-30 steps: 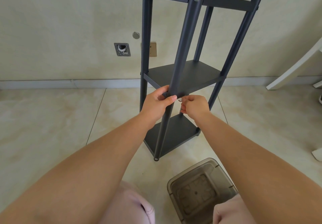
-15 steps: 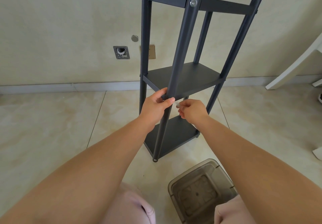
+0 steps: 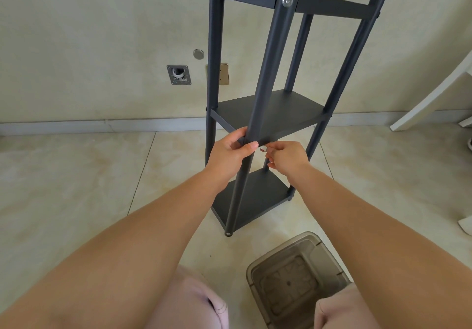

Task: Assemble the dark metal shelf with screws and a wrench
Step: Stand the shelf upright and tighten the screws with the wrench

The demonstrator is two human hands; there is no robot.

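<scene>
The dark matte metal shelf (image 3: 270, 114) stands upright on the glossy beige tiled floor (image 3: 76, 175) in the centre of the frame, close to the cream wall. It is built of four round tubular posts, two flat rectangular boards, one at mid height and one near the floor, and a band of flat rails at the top. One shiny round screw head (image 3: 287, 1) shows where the near front post (image 3: 268, 73) meets those rails.

The left hand (image 3: 231, 153) has its grip clenched around the near front post just at the front edge of the middle board, thumb across the tube. The right hand (image 3: 286, 157) sits just beside it under that board's corner, fingers curled together in a pinch; something small and pale shows at the fingertips, but what it is cannot be told.

Against the frame half a second earlier, both hands keep nearly the same places on the post and at the board's corner, and the shelf has not shifted.

In the lower right lies one smoky translucent plastic box (image 3: 296, 277) with rounded corners and a ribbed bottom. On the wall at the upper left are one square metal plate (image 3: 178, 74), one small round metal cap (image 3: 198, 54) and one tan socket cover (image 3: 224, 74). A white slanted furniture leg (image 3: 431, 93) crosses the right edge.
</scene>
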